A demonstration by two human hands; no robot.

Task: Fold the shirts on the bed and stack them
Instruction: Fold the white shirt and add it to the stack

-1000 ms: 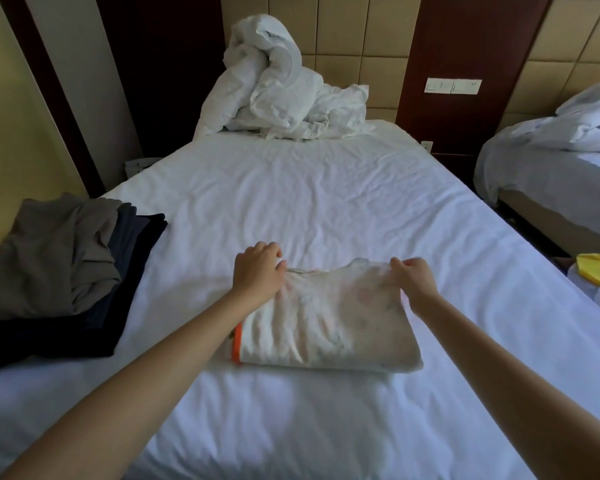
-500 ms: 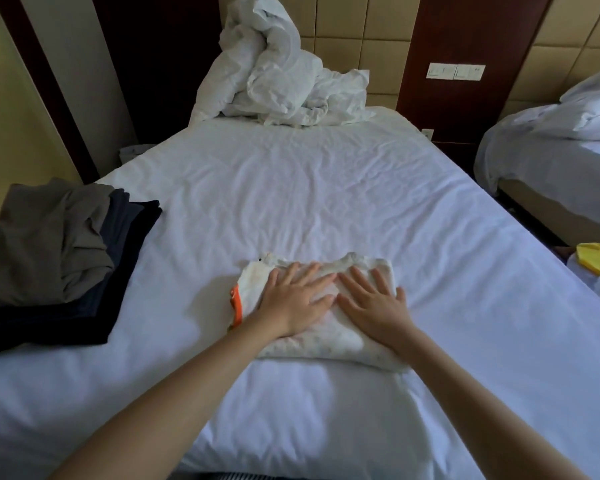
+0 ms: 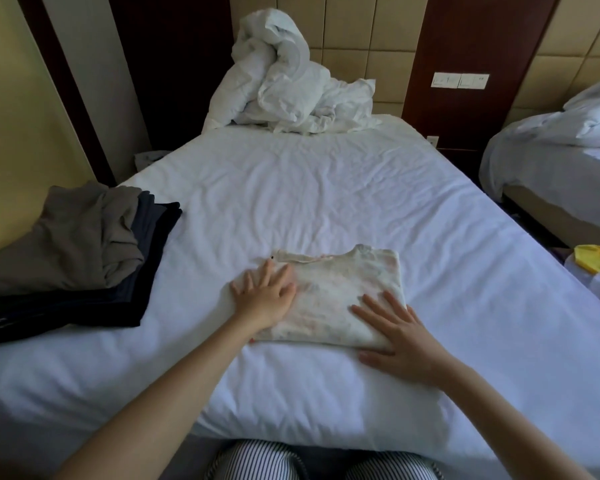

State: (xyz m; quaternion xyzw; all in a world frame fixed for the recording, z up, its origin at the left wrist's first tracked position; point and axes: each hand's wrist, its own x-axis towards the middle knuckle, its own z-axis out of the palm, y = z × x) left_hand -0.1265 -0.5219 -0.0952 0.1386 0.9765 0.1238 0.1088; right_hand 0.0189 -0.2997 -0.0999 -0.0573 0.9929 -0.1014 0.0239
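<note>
Left grip (image 3: 263,301): open, fingers straight and spread. The palm is flat on the left part of the folded shirt, and the outer fingers reach past its edge onto the sheet.
Right grip (image 3: 399,337): open, fingers straight. It presses flat on the near right corner of the shirt, with the thumb lying along the sheet just below the near edge.
Folded shirt (image 3: 340,299): a pale shirt with a faint pink and green print, folded into a rough rectangle with the neckline at the far edge. It lies flat on the bed under both hands, near the near edge.
Bed (image 3: 326,202): covered with a creased white sheet.
Clothes pile (image 3: 84,258): at the left edge of the bed, well apart from the shirt. Dark navy folded pieces lie underneath and a grey garment lies loosely on top. A pale mark on the grey cloth is too small to read.
Duvet (image 3: 291,81): a crumpled white heap at the head of the bed.
Striped trousers (image 3: 257,462): the person's knees, at the bottom edge.
Switch plates (image 3: 461,80): on the dark wall panel. Their markings are too small to read.
Second bed (image 3: 551,174): to the right, with rumpled white bedding.
Yellow object (image 3: 596,258): at the right edge, resting on something white. I cannot tell what either is.
</note>
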